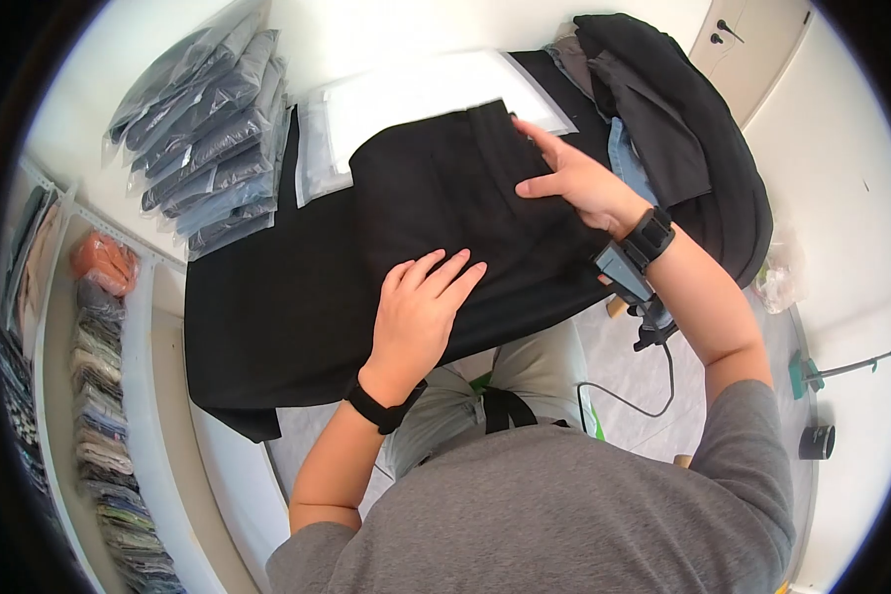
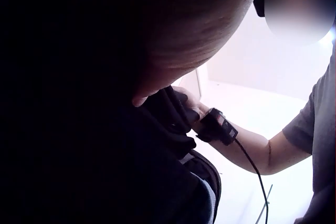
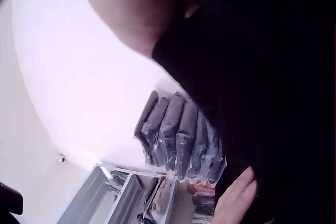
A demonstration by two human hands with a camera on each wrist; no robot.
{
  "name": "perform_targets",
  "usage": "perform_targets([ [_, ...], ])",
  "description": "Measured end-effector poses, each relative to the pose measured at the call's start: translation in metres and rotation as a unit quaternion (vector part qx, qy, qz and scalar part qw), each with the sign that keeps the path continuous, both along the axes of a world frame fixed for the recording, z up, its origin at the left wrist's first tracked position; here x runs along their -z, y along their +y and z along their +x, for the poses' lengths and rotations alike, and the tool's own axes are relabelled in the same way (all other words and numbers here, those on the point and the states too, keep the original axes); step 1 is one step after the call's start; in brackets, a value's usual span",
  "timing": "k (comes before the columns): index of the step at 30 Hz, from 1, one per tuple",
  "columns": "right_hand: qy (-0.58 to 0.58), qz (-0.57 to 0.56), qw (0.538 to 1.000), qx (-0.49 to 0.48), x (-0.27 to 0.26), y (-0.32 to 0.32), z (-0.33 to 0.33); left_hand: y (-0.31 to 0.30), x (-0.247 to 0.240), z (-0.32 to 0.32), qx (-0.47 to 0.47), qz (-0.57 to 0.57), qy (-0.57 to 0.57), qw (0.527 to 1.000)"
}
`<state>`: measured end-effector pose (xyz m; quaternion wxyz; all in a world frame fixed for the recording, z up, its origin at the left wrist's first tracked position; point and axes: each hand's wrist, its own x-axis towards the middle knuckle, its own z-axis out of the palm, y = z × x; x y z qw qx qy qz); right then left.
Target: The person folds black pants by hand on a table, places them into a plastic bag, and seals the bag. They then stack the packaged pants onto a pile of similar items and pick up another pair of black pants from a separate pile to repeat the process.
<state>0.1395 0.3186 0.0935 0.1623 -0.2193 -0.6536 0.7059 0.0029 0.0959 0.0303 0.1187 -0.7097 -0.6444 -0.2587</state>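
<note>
The head view looks steeply down from above on the black garment [image 1: 445, 198] and both hands, wide and at arm's reach. The left wrist view sits tight under the left hand [image 2: 184, 29], facing across the cloth to the right hand [image 2: 190, 109], which the head view shares. The right wrist view, equally close, faces the bagged clothes [image 3: 181, 140], also seen from the head.

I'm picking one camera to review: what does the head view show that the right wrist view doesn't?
Only head: the left hand and right hand whole, lying flat on the black garment, a clear bag, a dark clothes pile. Only right wrist: the right hand's underside, close and blurred. Both: that garment and the stack of bagged clothes.
</note>
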Motion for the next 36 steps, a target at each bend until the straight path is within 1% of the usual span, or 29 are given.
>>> perform_targets([
  [2, 0.086, 0.097, 0.991, -0.023, -0.002, -0.001, 0.006, 0.002, 0.001, -0.002, 0.013, 0.011, -0.009, 1.000],
  [3, 0.082, 0.021, 0.996, -0.016, 0.007, 0.002, 0.008, 0.003, 0.000, -0.002, 0.028, 0.025, -0.013, 0.999],
  [4, 0.080, 0.022, 0.996, -0.017, 0.013, 0.004, 0.011, 0.002, 0.000, -0.002, 0.027, 0.026, -0.015, 0.999],
  [5, -0.019, -0.007, 0.999, 0.036, 0.018, 0.005, 0.014, 0.002, 0.000, -0.002, 0.034, 0.010, -0.021, 0.999],
  [6, -0.117, -0.036, 0.989, 0.089, 0.023, 0.007, 0.017, 0.002, -0.001, -0.002, 0.040, -0.007, -0.027, 0.999],
  [7, -0.091, -0.062, 0.992, 0.063, 0.032, 0.015, 0.019, 0.001, -0.003, -0.002, 0.040, -0.005, -0.027, 0.999],
  [8, -0.091, -0.058, 0.992, 0.062, 0.036, 0.025, 0.024, -0.001, -0.006, -0.001, 0.041, -0.024, -0.025, 0.999],
  [10, -0.194, -0.038, 0.975, 0.105, 0.031, 0.027, 0.025, -0.004, -0.015, -0.002, 0.038, -0.040, -0.022, 0.998],
  [11, -0.262, 0.071, 0.952, 0.140, 0.026, 0.027, 0.024, -0.007, -0.021, -0.006, 0.068, -0.073, -0.058, 0.993],
  [12, -0.257, 0.078, 0.953, 0.137, 0.025, 0.032, 0.023, -0.008, -0.028, -0.012, 0.097, -0.104, -0.092, 0.986],
  [14, -0.319, -0.001, 0.937, 0.140, 0.032, 0.047, 0.021, -0.007, -0.037, -0.019, 0.091, -0.113, -0.098, 0.985],
  [15, -0.303, -0.067, 0.945, 0.102, 0.028, 0.046, 0.015, -0.005, -0.041, -0.020, 0.071, -0.101, -0.076, 0.989],
  [16, -0.301, -0.062, 0.947, 0.098, 0.024, 0.043, 0.010, -0.002, -0.043, -0.018, 0.050, -0.090, -0.056, 0.993],
  [18, -0.230, -0.182, 0.956, 0.002, 0.013, 0.032, 0.003, 0.005, -0.030, -0.012, 0.059, -0.134, -0.064, 0.987],
  [19, -0.213, -0.210, 0.954, -0.019, 0.023, 0.040, -0.003, 0.005, -0.022, -0.005, 0.057, -0.151, -0.020, 0.987],
  [20, -0.215, -0.207, 0.954, -0.020, 0.027, 0.050, -0.001, 0.004, -0.018, 0.002, 0.043, -0.148, 0.017, 0.988],
  [22, -0.182, -0.214, 0.959, -0.037, 0.028, 0.047, 0.001, -0.002, -0.017, 0.007, 0.036, -0.136, 0.020, 0.990],
  [23, -0.185, -0.218, 0.958, -0.037, 0.033, 0.046, 0.004, -0.006, -0.014, 0.008, 0.037, -0.140, 0.017, 0.989],
  [26, -0.124, -0.282, 0.950, -0.059, 0.042, 0.054, 0.006, -0.009, -0.013, 0.006, 0.051, -0.125, 0.038, 0.990],
  [27, -0.131, -0.294, 0.946, -0.045, 0.042, 0.046, 0.004, -0.010, -0.014, 0.005, 0.058, -0.133, 0.034, 0.989],
  [28, -0.127, -0.292, 0.947, -0.047, 0.040, 0.043, 0.003, -0.011, -0.015, 0.005, 0.066, -0.141, 0.031, 0.987],
  [30, -0.141, -0.257, 0.953, -0.081, 0.034, 0.040, 0.002, -0.011, -0.016, 0.001, 0.069, -0.143, 0.033, 0.987],
  [32, -0.127, -0.249, 0.956, -0.090, 0.031, 0.038, 0.001, -0.011, -0.022, -0.006, 0.099, -0.176, -0.026, 0.979],
  [34, -0.001, -0.212, 0.975, -0.068, 0.020, 0.018, 0.005, -0.010, -0.033, -0.029, 0.183, -0.200, -0.143, 0.952],
  [35, 0.016, -0.227, 0.973, -0.043, 0.012, 0.008, 0.011, -0.005, -0.040, -0.045, 0.242, -0.185, -0.312, 0.900],
  [36, 0.018, -0.226, 0.973, -0.046, 0.009, 0.000, 0.019, -0.006, -0.052, -0.056, 0.220, -0.141, -0.395, 0.881],
])
